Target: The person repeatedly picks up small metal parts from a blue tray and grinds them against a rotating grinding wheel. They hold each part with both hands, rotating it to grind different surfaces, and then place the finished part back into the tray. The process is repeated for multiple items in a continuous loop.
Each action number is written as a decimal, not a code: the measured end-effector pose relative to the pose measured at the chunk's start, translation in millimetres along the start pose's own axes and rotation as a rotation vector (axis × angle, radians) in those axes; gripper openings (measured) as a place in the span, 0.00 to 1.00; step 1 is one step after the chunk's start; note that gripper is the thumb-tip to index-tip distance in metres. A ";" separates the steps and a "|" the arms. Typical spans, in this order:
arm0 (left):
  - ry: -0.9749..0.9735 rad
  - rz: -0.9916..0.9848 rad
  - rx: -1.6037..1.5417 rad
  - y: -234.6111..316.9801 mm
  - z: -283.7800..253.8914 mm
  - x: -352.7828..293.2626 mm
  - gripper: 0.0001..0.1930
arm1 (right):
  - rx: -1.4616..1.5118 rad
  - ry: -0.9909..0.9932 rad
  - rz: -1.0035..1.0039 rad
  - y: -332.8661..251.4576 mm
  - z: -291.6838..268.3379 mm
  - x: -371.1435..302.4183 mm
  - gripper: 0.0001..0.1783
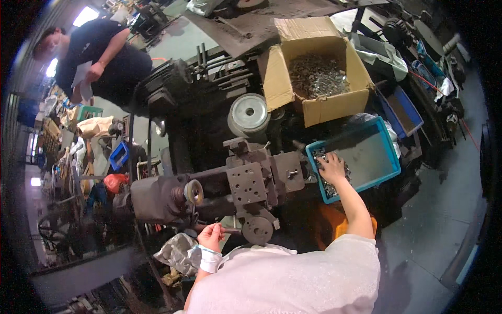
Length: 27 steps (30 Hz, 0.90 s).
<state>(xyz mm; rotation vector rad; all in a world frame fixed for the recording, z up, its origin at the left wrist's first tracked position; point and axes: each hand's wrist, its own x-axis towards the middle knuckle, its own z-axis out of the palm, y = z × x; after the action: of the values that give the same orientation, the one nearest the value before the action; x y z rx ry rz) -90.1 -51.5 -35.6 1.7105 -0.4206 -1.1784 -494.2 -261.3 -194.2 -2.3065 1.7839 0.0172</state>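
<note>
My right hand point(333, 168) reaches into a teal plastic tray point(389, 149). Its fingers are spread over small shiny metal parts point(329, 188) gathered along the tray's left side. My left hand point(210, 238) is closed at a dark lever point(231, 230), which runs to a round hub point(257, 230) on the machine's near side. Above the hub sits a metal block with several holes point(246, 184), and beside it a flat plate point(288, 171) carries a small upright piece. The exact grip of my left fingers is partly hidden.
Behind the tray stands an open cardboard box point(334, 107) full of small metal pieces. A round pulley point(249, 112) and a small handwheel point(194, 192) belong to the machine. A blue bin point(402, 112) lies at right. Another person point(104, 57) holds papers at far left.
</note>
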 end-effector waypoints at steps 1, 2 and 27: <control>-0.004 0.001 -0.010 -1.1 -0.3 0.6 0.08 | 0.014 -0.028 0.017 -1.1 -0.6 1.0 0.26; 0.009 0.009 -0.006 -3.3 -0.5 -0.7 0.08 | 0.028 0.009 0.041 -5.8 -1.8 3.2 0.25; 0.030 0.078 0.056 -12.7 -19.6 -13.0 0.07 | -0.085 -0.066 0.137 38.9 64.2 3.1 0.20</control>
<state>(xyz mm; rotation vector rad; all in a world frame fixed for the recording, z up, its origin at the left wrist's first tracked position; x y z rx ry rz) -82.5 -26.0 -38.8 1.7416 -0.5019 -1.0924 -522.4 -261.6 -263.8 -2.2067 1.9393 0.1925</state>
